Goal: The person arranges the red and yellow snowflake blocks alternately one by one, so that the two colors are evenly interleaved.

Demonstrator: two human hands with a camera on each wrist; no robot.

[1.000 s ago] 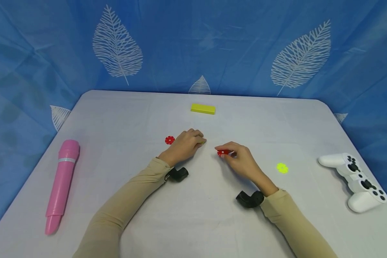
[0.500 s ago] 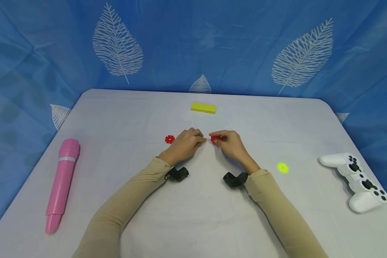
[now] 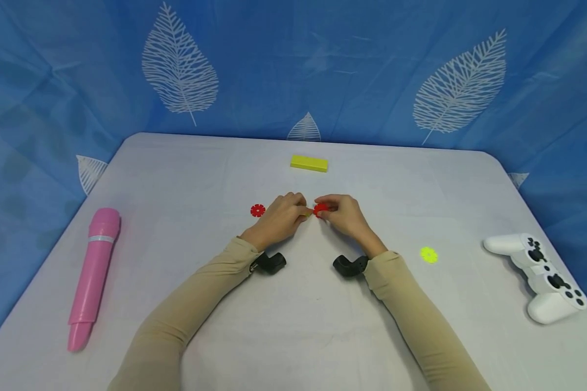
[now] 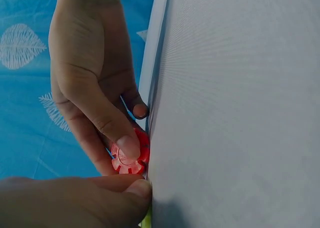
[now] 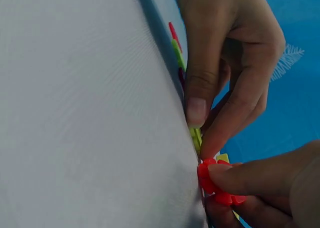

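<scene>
My right hand (image 3: 347, 220) pinches a red slotted snowflake disc (image 3: 320, 210) between thumb and fingers, at mid-table. Its edge is right beside the left hand's fingertips; whether it touches the yellow-green disc cannot be told. My left hand (image 3: 280, 219) pinches a yellow-green disc (image 5: 196, 139), low at the table surface. In the right wrist view more discs line up beneath that hand: a dark one, a yellow-green one (image 5: 178, 55) and a red one (image 5: 174, 32) at the end. From above, most of this row is hidden by the left hand; a red disc (image 3: 257, 210) shows at its left.
Behind the hands lies a yellow block (image 3: 309, 163). A loose yellow-green disc (image 3: 428, 254) is to the right, with a white game controller (image 3: 538, 276) beyond it. Far left lies a pink toy microphone (image 3: 95, 277). A blue leaf-print cloth (image 3: 313, 65) hangs past the table's back edge.
My right hand has carried the red disc leftward and away from me, up to the left hand's fingertips. The left hand stays in place.
</scene>
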